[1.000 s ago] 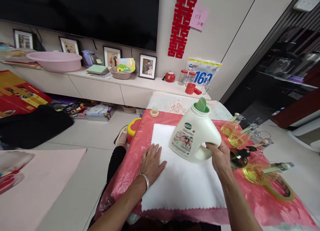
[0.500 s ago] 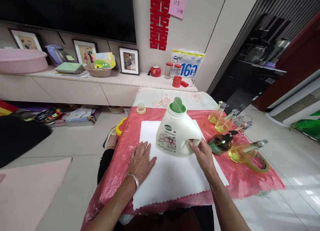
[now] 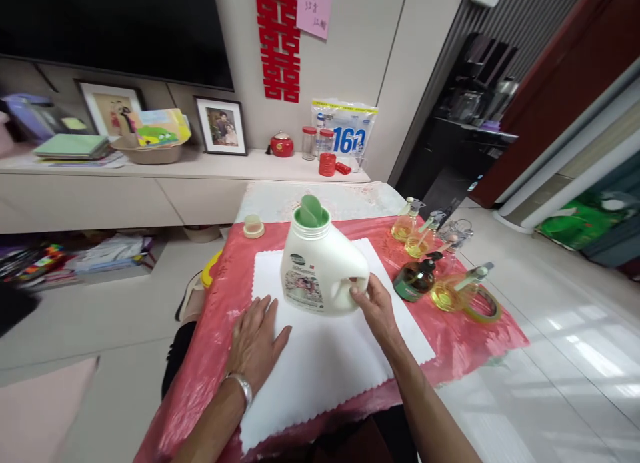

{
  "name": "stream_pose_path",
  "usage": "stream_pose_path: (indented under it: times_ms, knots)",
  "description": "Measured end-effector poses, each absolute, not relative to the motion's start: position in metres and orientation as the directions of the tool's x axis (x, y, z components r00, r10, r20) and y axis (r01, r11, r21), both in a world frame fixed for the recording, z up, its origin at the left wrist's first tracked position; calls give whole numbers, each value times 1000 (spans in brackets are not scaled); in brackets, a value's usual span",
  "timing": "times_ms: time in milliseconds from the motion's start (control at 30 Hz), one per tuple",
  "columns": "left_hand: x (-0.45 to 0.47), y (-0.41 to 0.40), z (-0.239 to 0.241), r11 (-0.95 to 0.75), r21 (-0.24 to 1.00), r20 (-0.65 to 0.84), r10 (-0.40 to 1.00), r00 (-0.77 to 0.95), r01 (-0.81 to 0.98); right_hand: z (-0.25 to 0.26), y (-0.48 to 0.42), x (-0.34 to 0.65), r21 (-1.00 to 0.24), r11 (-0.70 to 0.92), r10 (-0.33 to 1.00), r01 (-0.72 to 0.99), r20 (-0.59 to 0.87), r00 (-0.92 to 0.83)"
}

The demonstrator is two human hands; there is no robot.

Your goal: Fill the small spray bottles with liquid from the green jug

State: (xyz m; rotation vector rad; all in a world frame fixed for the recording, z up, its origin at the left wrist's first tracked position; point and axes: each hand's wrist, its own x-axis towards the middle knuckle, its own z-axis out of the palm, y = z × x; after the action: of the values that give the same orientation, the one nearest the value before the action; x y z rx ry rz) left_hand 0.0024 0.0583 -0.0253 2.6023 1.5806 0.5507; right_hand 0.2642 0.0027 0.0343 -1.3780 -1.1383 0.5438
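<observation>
A white detergent jug (image 3: 320, 269) with a green open spout stands upright on a white cloth (image 3: 325, 356). My right hand (image 3: 376, 306) is closed on the jug's handle at its right side. My left hand (image 3: 256, 339) lies flat and open on the left part of the cloth, a silver bangle on its wrist. The cloth is spread over a red plastic sheet (image 3: 210, 343) that covers a small table.
Several pump and spray bottles of yellow and dark liquid (image 3: 425, 276) stand to the right, beside a tape roll (image 3: 484, 306). A cream cap (image 3: 253, 226) sits at the table's far left. A low cabinet (image 3: 175, 183) with photo frames and jars runs along the wall behind.
The jug has come down from a tilted, lifted position to stand upright on the cloth. My view has swung to the right. My left hand stays flat on the cloth.
</observation>
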Motion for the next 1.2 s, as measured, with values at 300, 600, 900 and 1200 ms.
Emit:
stream_pose_path:
  times_ms: [300, 600, 900, 1200]
  knots:
    - [3, 59, -24, -506, 156, 306, 841, 446, 848, 12, -63, 310, -919, -118, 377, 375, 308, 873]
    - [2, 60, -22, -505, 147, 295, 843, 450, 850, 11, -44, 361, -891, -234, 377, 389, 286, 881]
    - [2, 60, -23, -492, 147, 288, 851, 438, 858, 4, -20, 365, -884, -256, 344, 391, 295, 891]
    - [3, 59, -21, -481, 126, 265, 859, 438, 868, 5, -12, 365, -871, -253, 318, 421, 336, 887]
